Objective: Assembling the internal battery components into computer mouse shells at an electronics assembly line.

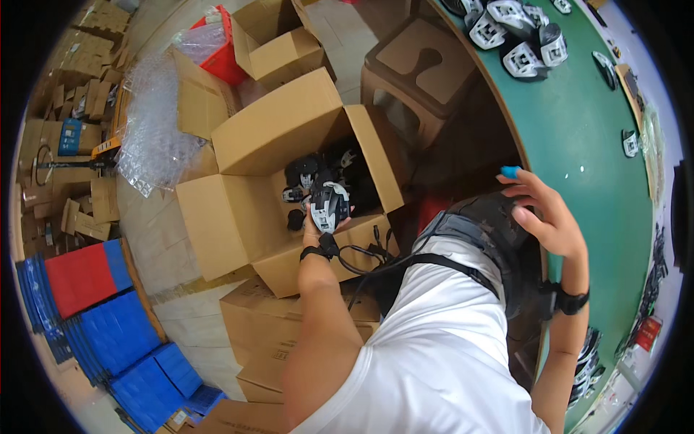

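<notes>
My left hand (311, 233) reaches into an open cardboard box (246, 210) and grips a black-and-silver moulded plastic part (330, 206). Fingers show on both sides of that part. More dark parts (303, 170) of a similar look lie behind it, deeper in the box, some lost in shadow. Over the edge of the green table, near my lap, my right hand (546, 217) hangs with its fingers apart and nothing in it. One of its fingertips wears a blue cover (510, 172). Each wrist has a black band, and a dark cable runs by the left one.
On the green table (578, 210), a cluster of silver-and-black parts (520, 36) lies at the far end. A brown plastic stool (426, 61), bubble wrap (155, 130) and a red bin (228, 54) stand beyond the box. Blue crates (119, 329) are stacked at left.
</notes>
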{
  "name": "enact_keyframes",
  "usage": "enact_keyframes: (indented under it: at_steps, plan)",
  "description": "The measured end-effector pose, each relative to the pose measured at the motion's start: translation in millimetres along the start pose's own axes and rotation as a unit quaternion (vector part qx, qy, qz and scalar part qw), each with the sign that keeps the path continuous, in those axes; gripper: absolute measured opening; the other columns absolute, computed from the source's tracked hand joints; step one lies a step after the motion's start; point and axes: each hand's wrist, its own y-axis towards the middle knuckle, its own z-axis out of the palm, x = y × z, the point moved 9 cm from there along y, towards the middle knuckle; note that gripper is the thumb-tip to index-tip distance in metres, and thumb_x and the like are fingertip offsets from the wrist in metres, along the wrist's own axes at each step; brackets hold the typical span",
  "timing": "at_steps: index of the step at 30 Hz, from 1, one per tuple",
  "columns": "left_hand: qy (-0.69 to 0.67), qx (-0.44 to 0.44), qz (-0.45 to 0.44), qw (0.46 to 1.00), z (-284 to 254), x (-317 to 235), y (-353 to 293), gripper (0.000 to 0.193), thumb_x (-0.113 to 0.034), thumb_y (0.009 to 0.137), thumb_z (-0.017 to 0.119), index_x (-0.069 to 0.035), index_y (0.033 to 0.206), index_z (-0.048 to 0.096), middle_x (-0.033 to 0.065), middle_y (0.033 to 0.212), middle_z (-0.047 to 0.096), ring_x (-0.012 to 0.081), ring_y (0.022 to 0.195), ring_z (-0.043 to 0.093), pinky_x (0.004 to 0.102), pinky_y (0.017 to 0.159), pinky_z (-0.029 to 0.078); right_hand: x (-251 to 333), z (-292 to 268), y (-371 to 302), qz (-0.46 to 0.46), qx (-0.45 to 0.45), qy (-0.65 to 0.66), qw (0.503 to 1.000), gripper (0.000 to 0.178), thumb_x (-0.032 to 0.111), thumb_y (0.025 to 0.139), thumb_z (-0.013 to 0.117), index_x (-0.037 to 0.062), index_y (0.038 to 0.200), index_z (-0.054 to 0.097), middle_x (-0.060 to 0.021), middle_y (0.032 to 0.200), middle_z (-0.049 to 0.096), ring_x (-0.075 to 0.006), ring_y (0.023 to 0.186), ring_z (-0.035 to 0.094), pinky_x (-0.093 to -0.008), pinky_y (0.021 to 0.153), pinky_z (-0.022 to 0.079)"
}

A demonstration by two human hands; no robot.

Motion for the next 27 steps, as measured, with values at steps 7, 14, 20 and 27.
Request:
enact_keyframes:
  at_steps: [7, 14, 20, 27]
  plan:
    - [0.116, -0.266, 0.061, 0.955, -78, -15, -4, 0.057, -0.05, 0.089, 0.053, -0.018, 0.134, 0.045, 0.0109, 0.136, 0.047, 0.0365, 0.125, 0.042, 0.0667, 0.098, 0.034, -30, -27, -34, 0.059, -0.023, 0.125, 0.99, 0.066, 0.036, 0.084, 0.063, 0.0025, 0.136, 0.039, -0.0133, 0.121, 0.056, -0.0178, 0.097, 0.058, -0.0285, 0.082, 0.045]
    - [0.189, -0.396, -0.056, 0.897, -148, -7, 35, 0.045, -0.043, 0.074, 0.076, -0.011, 0.098, 0.055, 0.0046, 0.093, 0.057, 0.0256, 0.091, 0.059, 0.0445, 0.073, 0.052, -43, -41, -32, 0.041, -0.078, 0.121, 0.989, 0.064, 0.034, 0.086, 0.062, 0.0032, 0.137, 0.039, -0.0182, 0.11, 0.059, -0.018, 0.077, 0.063, -0.0245, 0.064, 0.049]
    - [0.222, -0.526, -0.08, 0.817, -156, 41, 76, 0.056, -0.055, 0.081, 0.061, -0.01, 0.114, 0.053, 0.0136, 0.115, 0.055, 0.03, 0.095, 0.056, 0.0508, 0.077, 0.049, -54, -46, -37, 0.083, -0.103, 0.151, 0.98, 0.061, 0.029, 0.086, 0.059, 0.0029, 0.137, 0.039, -0.0177, 0.104, 0.062, -0.0162, 0.073, 0.063, -0.0235, 0.063, 0.049]
    - [0.447, -0.331, 0.076, 0.828, -101, -38, 168, 0.023, -0.018, 0.091, 0.043, -0.006, 0.094, 0.063, 0.0041, 0.075, 0.061, 0.0175, 0.055, 0.056, 0.0281, 0.044, 0.044, -59, -64, -68, 0.089, -0.15, 0.153, 0.973, 0.041, 0.016, 0.091, 0.056, 0.0026, 0.128, 0.047, -0.0125, 0.104, 0.063, -0.0128, 0.081, 0.061, -0.0236, 0.069, 0.049]
